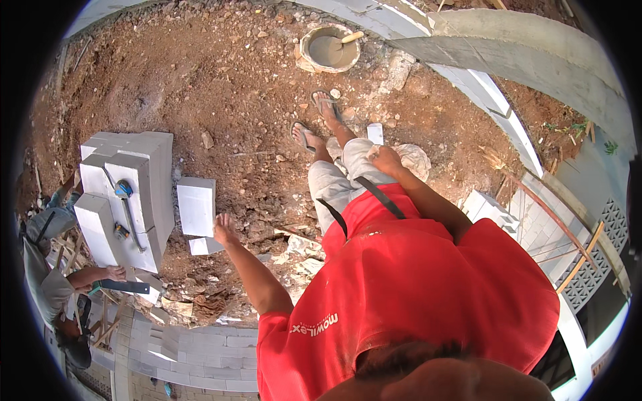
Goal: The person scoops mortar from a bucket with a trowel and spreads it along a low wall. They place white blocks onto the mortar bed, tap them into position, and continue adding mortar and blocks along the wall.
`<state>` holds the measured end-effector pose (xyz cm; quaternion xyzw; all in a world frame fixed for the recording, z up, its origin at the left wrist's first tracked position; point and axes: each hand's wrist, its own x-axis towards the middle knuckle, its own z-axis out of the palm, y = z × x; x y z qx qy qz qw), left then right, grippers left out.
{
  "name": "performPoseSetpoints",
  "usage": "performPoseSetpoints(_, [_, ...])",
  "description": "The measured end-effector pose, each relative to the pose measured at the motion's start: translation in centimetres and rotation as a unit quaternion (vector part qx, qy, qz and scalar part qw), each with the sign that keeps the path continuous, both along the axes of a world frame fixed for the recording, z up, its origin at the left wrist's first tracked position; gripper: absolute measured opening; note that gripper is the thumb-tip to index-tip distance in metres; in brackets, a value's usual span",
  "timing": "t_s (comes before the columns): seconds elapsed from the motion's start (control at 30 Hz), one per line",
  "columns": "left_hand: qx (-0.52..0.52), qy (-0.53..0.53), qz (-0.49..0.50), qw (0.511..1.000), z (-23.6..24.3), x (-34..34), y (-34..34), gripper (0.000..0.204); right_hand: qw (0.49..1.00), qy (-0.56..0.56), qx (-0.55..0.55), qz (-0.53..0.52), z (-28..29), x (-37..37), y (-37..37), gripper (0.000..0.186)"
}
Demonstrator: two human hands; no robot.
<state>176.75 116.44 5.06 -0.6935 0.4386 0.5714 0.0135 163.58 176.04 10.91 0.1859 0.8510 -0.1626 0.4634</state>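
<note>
On the block stack (150, 180), a measuring tape (123, 189) is resting. Just right of the stack, a loose block (196, 206) is resting, the left grip (225, 229) touching its edge. Right of the stack's near end, a cut piece (204, 246) is lying beside that block. Well ahead and right of the stack, a bucket (334, 69) is standing, a trowel (352, 37) sitting in its mortar (326, 51). Far right of the stack, more blocks (488, 207) are lying. A co-worker (57, 294) is flanking the stack's left side.
</note>
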Motion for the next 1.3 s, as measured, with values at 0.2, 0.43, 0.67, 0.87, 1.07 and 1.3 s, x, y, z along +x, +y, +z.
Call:
performPoseSetpoints(0.2, [0.033,0.069,-0.13,0.989,-0.7,-3.7,6.9,0.063,1.0,-0.02,0.011,0.001,-3.6,0.3,1.7,0.06])
performPoseSetpoints(0.43, [0.037,0.024,-0.076,0.996,0.2,-2.4,11.2,0.037,0.897,0.012,-0.256,-0.36,-5.6,-15.9,0.0,0.039])
performPoseSetpoints(0.67, [0.001,-0.035,0.115,0.993,-6.5,2.3,10.1,0.033,0.923,0.181,-0.226,-0.253,-9.7,-38.5,5.2,0.054])
performPoseSetpoints(0.87, [-0.001,0.11,0.307,0.945,-15.0,-0.2,3.3,0.077,0.97,0.151,-0.151,-0.116,-4.9,-28.2,5.3,0.045])
performPoseSetpoints(1.07, [-0.037,0.16,0.442,0.882,-23.6,1.7,-5.1,0.104,0.979,-0.189,-0.071,0.013,-11.3,-9.4,-0.5,0.036])
performPoseSetpoints(1.3, [-0.121,0.261,0.496,0.819,-32.6,9.4,-12.7,0.096,0.975,-0.2,-0.092,-0.02,-13.9,-6.1,-7.1,0.031])
